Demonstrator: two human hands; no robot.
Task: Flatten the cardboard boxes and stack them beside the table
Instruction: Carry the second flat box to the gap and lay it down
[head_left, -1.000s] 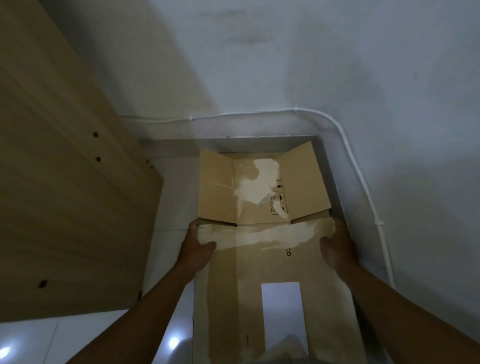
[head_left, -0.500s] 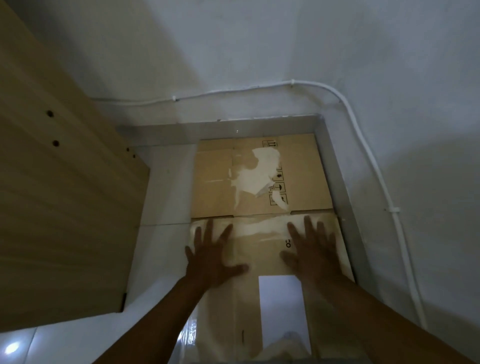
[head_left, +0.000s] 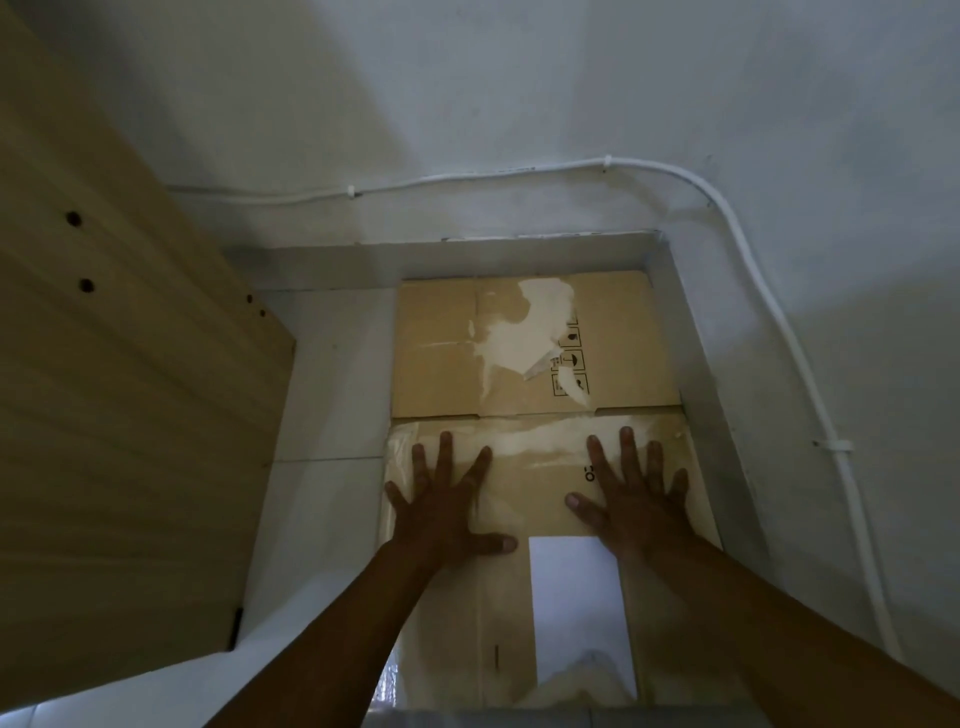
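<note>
Both my hands are pressing flat on the cardboard box, palms down and fingers spread wide, gripping nothing. My left hand is bearing on the near panel toward its left edge, and my right hand is doing the same toward the right edge, just short of the fold line. The box is lying opened out on the pale floor, in the corner between the wooden table panel on my left and the wall, where a white cable is running along it. The far flaps are lying almost level beyond the crease; a pale rectangular gap is showing between the near flaps.

I am judging this sheet to be light, stiff along the flutes and springy at the creases, so it is probably wanting to lift wherever I let go. Torn paper patches are showing on the top layer, so the surface looks weak and likely to peel if dragged. For shifting it, I am thinking of taking it by the two long side edges, near the fold, with thumbs on top.
</note>
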